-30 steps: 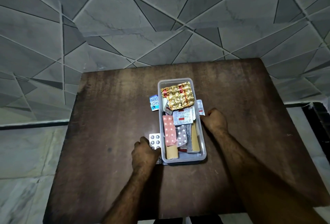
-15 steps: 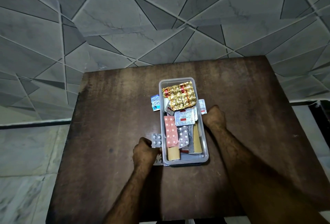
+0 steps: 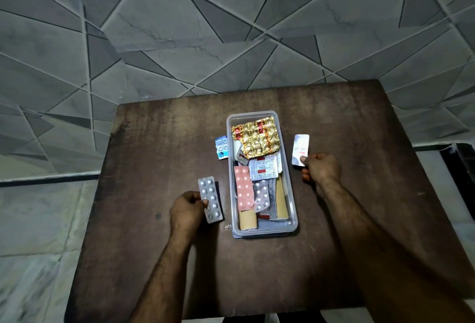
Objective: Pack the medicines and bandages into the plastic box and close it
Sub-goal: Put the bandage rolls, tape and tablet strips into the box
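My left fingers (image 3: 204, 202) are pinched on the near left edge of a silver blister strip (image 3: 210, 199), thumb on top against its face, with my left hand (image 3: 186, 210) curled beneath it. The strip sits just left of the plastic box (image 3: 291, 189), beside the box's near half, tilted a little so its far end leans away from the box; I cannot tell whether it rests on the table or is lifted off it. My right fingers (image 3: 303, 159) pinch the near end of a white-backed strip (image 3: 300, 149), thumb pressed on its lower corner, the right hand (image 3: 322, 169) closed behind it. That strip stands just right of the box, level with its middle, clear of the rim.

From the head view, the box lies open near the middle of the dark wooden table (image 3: 154, 258), long side running away from me. Inside it, at the far end, a crumpled gold foil strip (image 3: 255, 138) lies on top; nearer, a white and red strip (image 3: 264, 168), then a pink blister strip (image 3: 244, 189) beside a small silver one (image 3: 261, 196), with tan bandage rolls (image 3: 248, 219) at the near end. A blue and white strip (image 3: 221, 146) lies on the table touching the box's far left wall.
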The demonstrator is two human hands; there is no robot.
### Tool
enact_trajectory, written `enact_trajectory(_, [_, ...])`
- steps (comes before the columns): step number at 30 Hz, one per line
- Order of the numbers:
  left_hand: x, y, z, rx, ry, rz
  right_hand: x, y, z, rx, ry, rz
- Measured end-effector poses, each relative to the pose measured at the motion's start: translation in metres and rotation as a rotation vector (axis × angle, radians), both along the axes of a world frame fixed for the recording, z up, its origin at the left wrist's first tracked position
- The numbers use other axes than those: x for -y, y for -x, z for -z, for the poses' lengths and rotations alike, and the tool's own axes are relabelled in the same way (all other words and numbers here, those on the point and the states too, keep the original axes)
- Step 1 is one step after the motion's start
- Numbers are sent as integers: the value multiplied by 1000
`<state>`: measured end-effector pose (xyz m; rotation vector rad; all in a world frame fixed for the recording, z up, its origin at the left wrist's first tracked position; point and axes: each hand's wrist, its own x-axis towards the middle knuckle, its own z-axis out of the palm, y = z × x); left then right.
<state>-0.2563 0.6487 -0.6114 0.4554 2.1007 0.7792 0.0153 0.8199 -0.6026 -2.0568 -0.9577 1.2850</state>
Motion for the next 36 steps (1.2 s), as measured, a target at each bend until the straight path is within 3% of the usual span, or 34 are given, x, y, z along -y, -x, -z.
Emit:
enact_trajectory(10, [-27,-18,-77,98,-238,-1,42,2,-65,-76,-143,-140])
enact_trajectory(18, [-22,-50,-75,90,-165,195,95,8,-68,-22,-54,-345])
enact_trajectory(30, [-18,-80,-62,-116,-43,391,121,8,-64,231,-50,-526])
enact_trajectory(36, [-12,-83,-63,-353,-35,526,125,11,-72,463,-140,-670])
